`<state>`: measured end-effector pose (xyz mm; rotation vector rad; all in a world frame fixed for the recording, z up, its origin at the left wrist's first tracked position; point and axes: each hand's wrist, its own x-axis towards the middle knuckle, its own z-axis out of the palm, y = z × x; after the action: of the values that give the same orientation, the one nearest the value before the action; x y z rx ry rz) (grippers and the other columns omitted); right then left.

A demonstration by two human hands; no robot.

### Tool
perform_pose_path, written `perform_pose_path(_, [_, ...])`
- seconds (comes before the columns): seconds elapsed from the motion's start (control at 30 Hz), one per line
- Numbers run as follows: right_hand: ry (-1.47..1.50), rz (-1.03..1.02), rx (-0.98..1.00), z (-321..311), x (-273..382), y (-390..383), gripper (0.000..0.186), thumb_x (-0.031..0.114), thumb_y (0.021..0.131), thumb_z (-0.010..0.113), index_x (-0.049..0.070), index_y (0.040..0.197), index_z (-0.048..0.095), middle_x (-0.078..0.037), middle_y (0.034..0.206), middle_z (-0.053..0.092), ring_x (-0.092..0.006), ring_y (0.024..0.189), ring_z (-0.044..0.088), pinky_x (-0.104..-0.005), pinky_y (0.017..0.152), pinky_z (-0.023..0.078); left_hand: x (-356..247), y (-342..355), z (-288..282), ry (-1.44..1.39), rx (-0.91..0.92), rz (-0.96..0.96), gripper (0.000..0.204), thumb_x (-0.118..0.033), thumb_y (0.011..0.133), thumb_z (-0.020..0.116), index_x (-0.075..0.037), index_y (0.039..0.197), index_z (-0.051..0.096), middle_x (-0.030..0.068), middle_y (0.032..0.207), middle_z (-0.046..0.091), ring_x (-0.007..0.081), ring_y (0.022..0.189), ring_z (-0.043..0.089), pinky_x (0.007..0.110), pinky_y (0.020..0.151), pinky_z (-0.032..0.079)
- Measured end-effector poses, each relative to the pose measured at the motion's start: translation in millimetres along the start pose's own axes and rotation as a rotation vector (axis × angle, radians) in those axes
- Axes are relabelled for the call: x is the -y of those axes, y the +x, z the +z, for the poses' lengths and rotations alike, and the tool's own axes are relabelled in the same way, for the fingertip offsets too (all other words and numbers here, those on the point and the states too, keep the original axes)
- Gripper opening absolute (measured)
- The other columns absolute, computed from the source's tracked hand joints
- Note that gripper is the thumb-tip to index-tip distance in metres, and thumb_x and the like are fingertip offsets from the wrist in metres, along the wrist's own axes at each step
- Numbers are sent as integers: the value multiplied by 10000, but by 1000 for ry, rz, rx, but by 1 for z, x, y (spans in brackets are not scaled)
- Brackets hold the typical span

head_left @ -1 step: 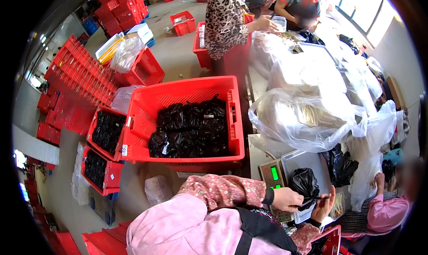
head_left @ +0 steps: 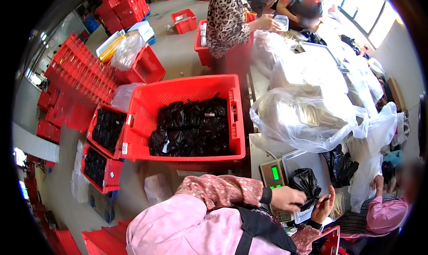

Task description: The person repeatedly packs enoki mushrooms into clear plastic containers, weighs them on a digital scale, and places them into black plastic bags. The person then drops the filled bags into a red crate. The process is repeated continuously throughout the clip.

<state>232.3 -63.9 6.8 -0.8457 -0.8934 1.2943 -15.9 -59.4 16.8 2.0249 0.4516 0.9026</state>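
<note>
A knotted black plastic bag [head_left: 303,181] sits in a pale plastic tray [head_left: 294,159] on a scale [head_left: 272,175] with green displays. My left hand [head_left: 287,199], in a pink floral sleeve, is just left of the bag's lower part, fingers loosely bent and apart, slightly blurred. My right hand [head_left: 323,206] is at the bag's right, its fingers pinching a thin dark end that appears to belong to it. Another crumpled black bag [head_left: 339,166] lies right of the tray.
A large red crate [head_left: 183,83] of black bags stands ahead, with more crates [head_left: 78,72] at left. Clear plastic sacks [head_left: 303,112] cover the table. A co-worker in pink [head_left: 385,215] is at right; others in leopard print [head_left: 225,28] and grey [head_left: 290,8] work at the back.
My left hand has loosened from the gathered top of the black bag and shifted a little. My right hand stays at the bag's side.
</note>
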Motion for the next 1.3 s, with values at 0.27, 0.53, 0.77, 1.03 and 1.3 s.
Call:
perform_pose_path(0.27, [198, 405, 955, 164, 23, -5, 203, 161, 877, 610, -40, 908, 604, -114, 522, 602, -143, 346, 465, -257, 344, 313, 23, -76, -86, -648, -185, -691, 569, -480, 921, 516, 2, 1222, 515, 91, 1163, 576, 159, 1107, 501, 292, 962, 390])
perform_pose_path(0.53, [-333, 496, 1035, 265, 11, 17, 552, 96, 745, 637, -36, 1252, 465, -139, 1241, 527, -194, 973, 576, -322, 852, 438, -33, -241, -155, -492, -842, -837, 321, -198, 888, 643, 3, 1136, 615, 29, 1019, 642, 99, 962, 557, 257, 889, 437])
perform_pose_path(0.77, [-603, 327, 672, 245, -15, 39, 357, 101, 831, 585, -33, 1154, 514, -110, 1019, 619, -144, 824, 581, -252, 737, 438, -10, -433, -243, 155, -1746, -982, 345, -212, 866, 667, 39, 1097, 621, 47, 1001, 646, 122, 915, 574, 271, 848, 448])
perform_pose_path(1.03, [-528, 516, 554, 272, -29, 45, 354, 136, 841, 590, -39, 1140, 525, -112, 991, 627, -151, 805, 581, -257, 734, 440, 102, -523, -324, 1160, -1347, -1365, 648, -260, 752, 717, -44, 1287, 423, 238, 1304, 412, 413, 1205, 398, 472, 999, 359])
perform_pose_path(1.3, [-479, 656, 381, 282, -34, 43, 365, 139, 839, 588, -35, 1154, 528, -105, 996, 624, -145, 834, 584, -261, 765, 438, 178, -571, -303, 582, -981, -1730, 968, -390, 688, 762, -125, 1448, 225, 295, 1461, 199, 457, 1324, 259, 463, 1086, 278])
